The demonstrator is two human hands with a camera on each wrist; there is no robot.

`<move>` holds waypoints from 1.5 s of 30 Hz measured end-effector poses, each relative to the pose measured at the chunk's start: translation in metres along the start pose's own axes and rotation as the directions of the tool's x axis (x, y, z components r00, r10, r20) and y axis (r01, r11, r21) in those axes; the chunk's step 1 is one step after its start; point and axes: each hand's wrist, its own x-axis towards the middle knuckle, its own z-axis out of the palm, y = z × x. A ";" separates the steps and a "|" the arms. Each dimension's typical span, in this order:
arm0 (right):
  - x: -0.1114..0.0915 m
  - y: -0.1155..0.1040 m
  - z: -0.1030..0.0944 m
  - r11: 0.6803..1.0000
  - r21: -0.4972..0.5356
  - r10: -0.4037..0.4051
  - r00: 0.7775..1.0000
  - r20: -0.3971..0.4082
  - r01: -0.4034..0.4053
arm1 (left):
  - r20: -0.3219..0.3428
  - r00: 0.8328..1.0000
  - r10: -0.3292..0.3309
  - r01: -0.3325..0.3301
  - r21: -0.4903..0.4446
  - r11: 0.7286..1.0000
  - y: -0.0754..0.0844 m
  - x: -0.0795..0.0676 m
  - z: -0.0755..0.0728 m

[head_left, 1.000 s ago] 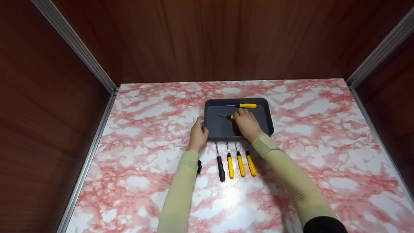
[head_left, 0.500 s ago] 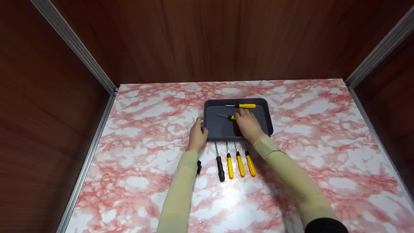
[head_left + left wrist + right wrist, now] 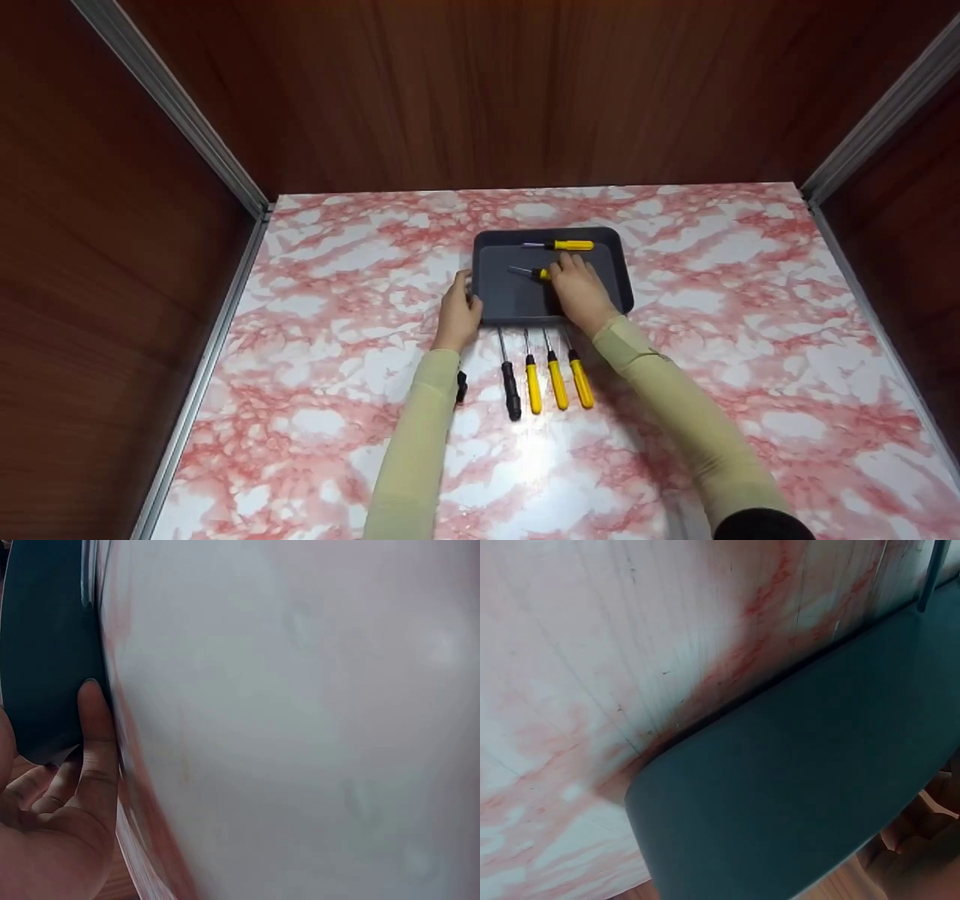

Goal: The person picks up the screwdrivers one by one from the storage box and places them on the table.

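Observation:
A dark grey tray (image 3: pixel 514 296) sits on the marbled tabletop. My left hand (image 3: pixel 459 315) grips its near left corner, fingers along the left side and thumb at the front; the left wrist view shows a fingertip (image 3: pixel 94 709) against the outer wall. Inside the tray, my right hand (image 3: pixel 581 292) holds a screwdriver (image 3: pixel 544 274) by its yellow handle, mostly covered by the fingers, with the shaft pointing left. Behind it another yellow-handled screwdriver (image 3: pixel 574 245) lies along the tray's far side. The right wrist view shows mainly the tray's outer wall (image 3: pixel 780 780).
In front of the tray lie a black-handled screwdriver (image 3: pixel 511 391) and three yellow-handled ones, the middle one (image 3: pixel 557 386) among them, shafts toward the tray. A small black object (image 3: pixel 461 388) shows beside the left sleeve. Dark wooden panels (image 3: pixel 480 97) enclose the table (image 3: pixel 337 300).
My right hand has shifted slightly right inside the tray, and the held screwdriver has moved with it. The left hand and the other screwdrivers stay in place.

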 end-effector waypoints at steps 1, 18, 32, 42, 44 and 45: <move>0.000 0.000 0.000 1.000 -0.002 0.000 1.000 -0.002 0.000 | 0.003 1.000 -0.003 0.003 0.001 1.000 0.000 0.000 0.000; -0.009 0.000 -0.011 1.000 -0.005 -0.014 0.999 -0.044 0.013 | -0.039 0.999 0.017 -0.016 0.020 1.000 -0.002 0.002 0.002; -0.013 -0.002 -0.016 1.000 -0.002 -0.026 0.997 -0.074 0.026 | -0.025 1.000 0.012 -0.012 0.010 1.000 -0.001 0.001 0.001; -0.017 -0.004 -0.021 0.999 -0.016 -0.034 0.995 -0.095 0.033 | -0.011 1.000 0.003 -0.003 0.006 1.000 0.000 0.000 0.001; -0.018 -0.005 -0.022 0.999 -0.017 -0.033 0.995 -0.098 0.031 | -0.016 1.000 0.006 -0.006 0.006 1.000 0.000 0.000 0.001; -0.018 -0.005 -0.023 0.999 -0.018 -0.032 0.995 -0.097 0.031 | -0.018 1.000 0.008 -0.008 0.008 1.000 0.000 0.000 0.001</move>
